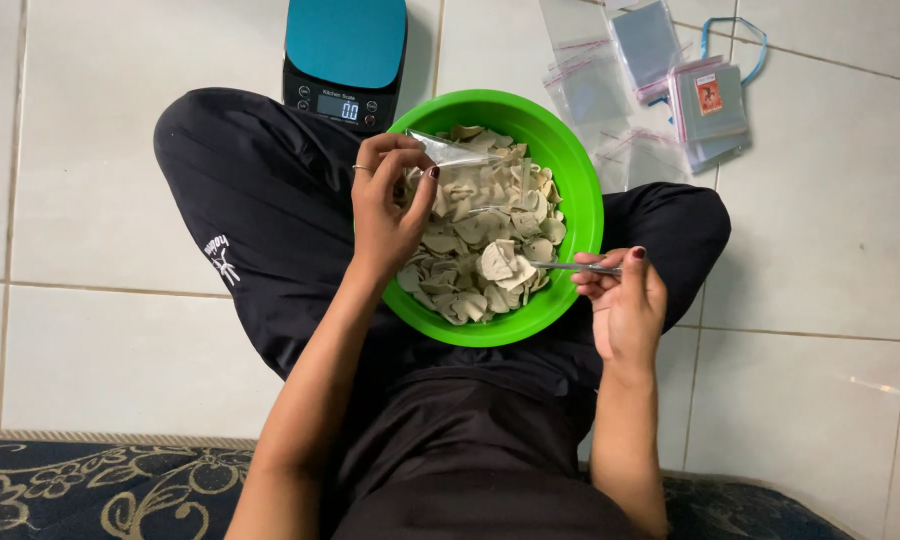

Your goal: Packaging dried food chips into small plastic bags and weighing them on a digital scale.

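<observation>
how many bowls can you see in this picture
1. The round green plastic bowl rests on the person's lap, filled with pale flat chips; the left hand holds a clear plastic bag over it, the right hand a metal spoon.

- Kitchen scale point(345, 60) with teal top and black base, on the floor just beyond the knee.
- Loose clear zip bags point(595, 85) scattered on white floor tiles point(100, 170), top right.
- Stack of small flat packets point(710, 108) beside them.
- Dark patterned mat point(80, 485) along the bottom edge.
</observation>
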